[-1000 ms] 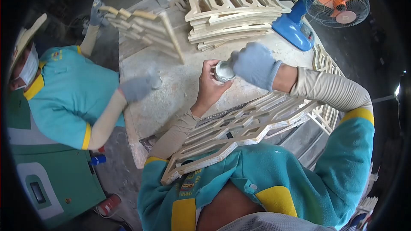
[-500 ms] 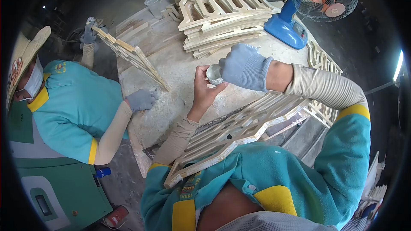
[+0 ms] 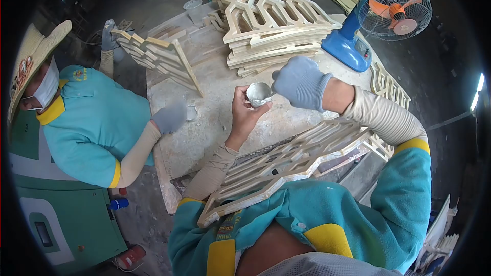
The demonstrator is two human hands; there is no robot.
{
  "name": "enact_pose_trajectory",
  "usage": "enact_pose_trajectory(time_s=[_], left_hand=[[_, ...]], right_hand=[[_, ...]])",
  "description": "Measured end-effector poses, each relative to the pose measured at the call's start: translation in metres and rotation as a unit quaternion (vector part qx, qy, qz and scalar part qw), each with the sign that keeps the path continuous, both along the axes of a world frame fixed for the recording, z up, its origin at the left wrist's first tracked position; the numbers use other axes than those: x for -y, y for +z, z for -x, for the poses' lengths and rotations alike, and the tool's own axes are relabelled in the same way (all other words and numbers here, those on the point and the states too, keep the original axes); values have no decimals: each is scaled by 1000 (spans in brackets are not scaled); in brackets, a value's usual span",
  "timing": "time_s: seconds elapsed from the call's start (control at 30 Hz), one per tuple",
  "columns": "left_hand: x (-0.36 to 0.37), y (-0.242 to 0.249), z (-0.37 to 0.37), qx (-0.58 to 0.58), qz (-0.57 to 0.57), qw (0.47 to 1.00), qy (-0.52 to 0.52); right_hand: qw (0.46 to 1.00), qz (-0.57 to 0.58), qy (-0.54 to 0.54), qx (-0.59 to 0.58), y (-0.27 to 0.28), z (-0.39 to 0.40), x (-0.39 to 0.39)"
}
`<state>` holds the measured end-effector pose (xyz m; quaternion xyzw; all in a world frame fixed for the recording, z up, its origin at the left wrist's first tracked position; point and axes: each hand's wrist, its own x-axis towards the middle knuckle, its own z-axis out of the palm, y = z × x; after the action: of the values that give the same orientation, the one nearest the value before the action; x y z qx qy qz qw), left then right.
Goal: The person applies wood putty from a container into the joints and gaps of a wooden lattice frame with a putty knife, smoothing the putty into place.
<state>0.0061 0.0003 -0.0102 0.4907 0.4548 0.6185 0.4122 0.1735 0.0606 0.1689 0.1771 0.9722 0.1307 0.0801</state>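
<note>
My bare left hand (image 3: 244,110) holds a small silvery cup of grey paste (image 3: 258,93) above the dusty worktable (image 3: 215,128). My right hand (image 3: 302,83), in a blue-grey glove, is bunched at the cup's rim; whatever it grips is hidden. A pale wooden lattice panel (image 3: 286,161) lies across the table's near edge against my chest, under both forearms.
A co-worker (image 3: 87,117) in a teal shirt and straw hat stands at the left, one gloved hand (image 3: 169,117) on the table and the other holding a lattice panel (image 3: 158,56) upright. A stack of lattice panels (image 3: 276,20) and a blue fan (image 3: 383,15) sit at the far side.
The cup now tilts with its mouth toward me, and my hands have shifted slightly lower right. The co-worker's upright panel has swung round to show more of its face.
</note>
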Motion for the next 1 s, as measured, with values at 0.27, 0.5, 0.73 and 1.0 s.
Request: enact_pose_trajectory(time_s=[0.27,0.5,0.73,1.0], left_hand=[[0,3,-9,-56,-39,998,4],[1,11,-11,-121,-65,990,11],[2,14,-5,-149,-55,986,50],[3,14,-12,-125,-78,987,57]], right_hand=[[999,21,-30,-2,4,3,6],[993,48,-106,-30,17,1,-3],[996,15,-79,-32,20,1,9],[990,27,-132,-39,27,0,2]])
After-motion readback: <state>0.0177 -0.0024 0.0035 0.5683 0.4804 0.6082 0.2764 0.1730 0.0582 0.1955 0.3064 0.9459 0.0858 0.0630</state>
